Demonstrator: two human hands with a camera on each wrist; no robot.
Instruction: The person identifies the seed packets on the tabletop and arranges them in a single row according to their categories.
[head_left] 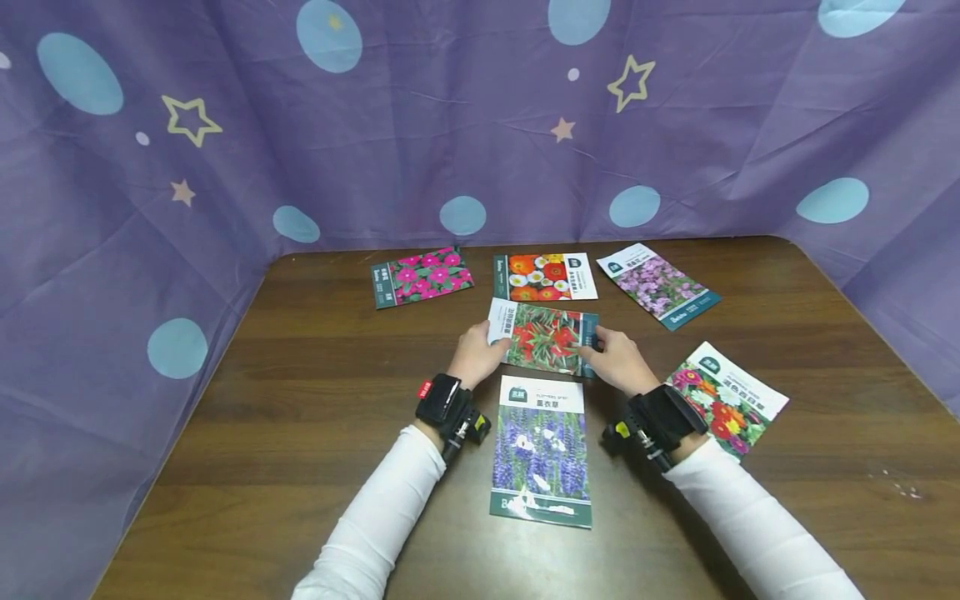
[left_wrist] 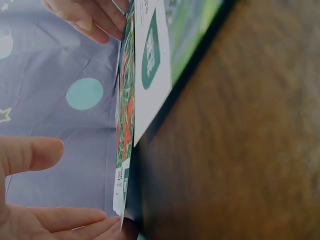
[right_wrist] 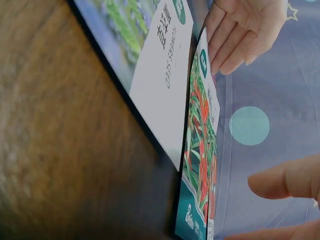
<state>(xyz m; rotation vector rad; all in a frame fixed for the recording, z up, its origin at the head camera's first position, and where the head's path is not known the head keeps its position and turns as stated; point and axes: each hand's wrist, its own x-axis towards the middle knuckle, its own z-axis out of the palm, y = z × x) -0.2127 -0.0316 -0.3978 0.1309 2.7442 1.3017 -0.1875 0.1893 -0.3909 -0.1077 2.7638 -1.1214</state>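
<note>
A red-flowered seed packet (head_left: pixel 543 333) is flanked by the left hand (head_left: pixel 477 354) and the right hand (head_left: pixel 621 360), each thumb held apart from its fingers (whether the packet is lifted cannot be told). A lavender packet (head_left: pixel 538 450) and four others are spread around it on the brown wood-grained desk (head_left: pixel 277 433), which is backed by a purple curtain (head_left: pixel 450 125) patterned with stars.
</note>
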